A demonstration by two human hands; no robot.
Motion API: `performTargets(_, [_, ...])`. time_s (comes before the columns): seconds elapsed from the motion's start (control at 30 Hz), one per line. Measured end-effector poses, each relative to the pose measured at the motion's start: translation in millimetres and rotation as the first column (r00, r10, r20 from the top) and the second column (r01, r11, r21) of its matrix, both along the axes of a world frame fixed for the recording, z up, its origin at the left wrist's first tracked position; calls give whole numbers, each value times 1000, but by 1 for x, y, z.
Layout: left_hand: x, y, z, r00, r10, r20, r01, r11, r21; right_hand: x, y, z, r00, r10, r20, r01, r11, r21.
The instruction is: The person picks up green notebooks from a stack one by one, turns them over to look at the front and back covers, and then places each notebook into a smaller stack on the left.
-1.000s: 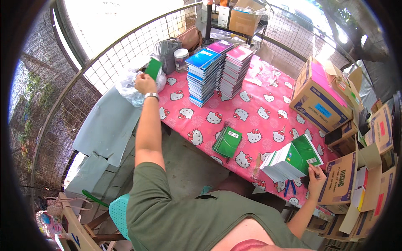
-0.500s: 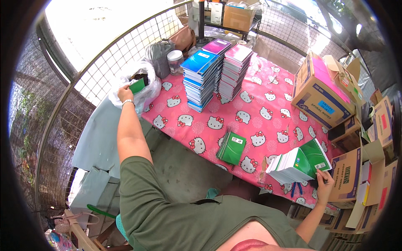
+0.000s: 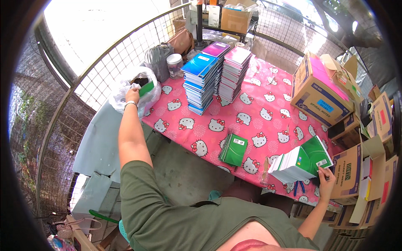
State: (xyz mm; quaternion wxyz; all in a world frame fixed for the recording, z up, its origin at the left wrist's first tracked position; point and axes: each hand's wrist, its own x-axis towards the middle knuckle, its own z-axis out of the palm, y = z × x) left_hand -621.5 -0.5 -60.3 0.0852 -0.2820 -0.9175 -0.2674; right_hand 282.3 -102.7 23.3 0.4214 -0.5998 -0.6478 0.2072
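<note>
My left hand (image 3: 132, 95) is stretched out to a white plastic bag (image 3: 118, 85) at the far left. Its fingers pinch a small green cover piece (image 3: 146, 88) at the bag's mouth, beside something dark inside. On the right, my right hand (image 3: 326, 176) grips the lower corner of a green spiral notebook (image 3: 317, 154). This notebook lies against a leaning row of white-paged notebooks (image 3: 289, 165). Between the hands, a small pile of green spiral notebooks (image 3: 234, 150) rests near the table's front edge. Blue-handled pliers (image 3: 299, 187) lie below the row, partly hidden.
Tall stacks of blue notebooks (image 3: 200, 85) and pink notebooks (image 3: 235, 75) stand at the back of the pink-covered table (image 3: 222, 124). A lidded clear jar (image 3: 175, 66) and grey bag (image 3: 158, 62) are behind. Cardboard boxes (image 3: 320, 94) crowd the right side; wire mesh fencing borders the left.
My left hand has shifted slightly right and down at the bag, and the green piece has turned with it. My right hand stays at the notebook corner.
</note>
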Motion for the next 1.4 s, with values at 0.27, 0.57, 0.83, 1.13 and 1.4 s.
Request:
performTargets(0.27, [99, -7, 29, 985, -41, -168, -13, 953, -304, 2, -1, -3, 1000, 12, -14, -11, 998, 54])
performTargets(0.57, [109, -16, -21, 993, -114, 7, 94, 781, -618, -1, 1, -3, 999, 38, 13, -39, 998, 53])
performTargets(0.83, [31, 15, -11, 990, -108, -95, 78, 959, -272, -3, 1, 4, 1000, 13, 20, -14, 1000, 9])
performTargets(1.13, [91, -27, 33, 953, -301, 29, 296, 908, -296, -8, -4, 11, 995, 8, 95, -12, 999, 38])
performTargets(1.4, [30, -14, 21, 997, 4, -75, 9, 984, 178, -10, 9, 10, 993, 86, 85, -95, 990, 108])
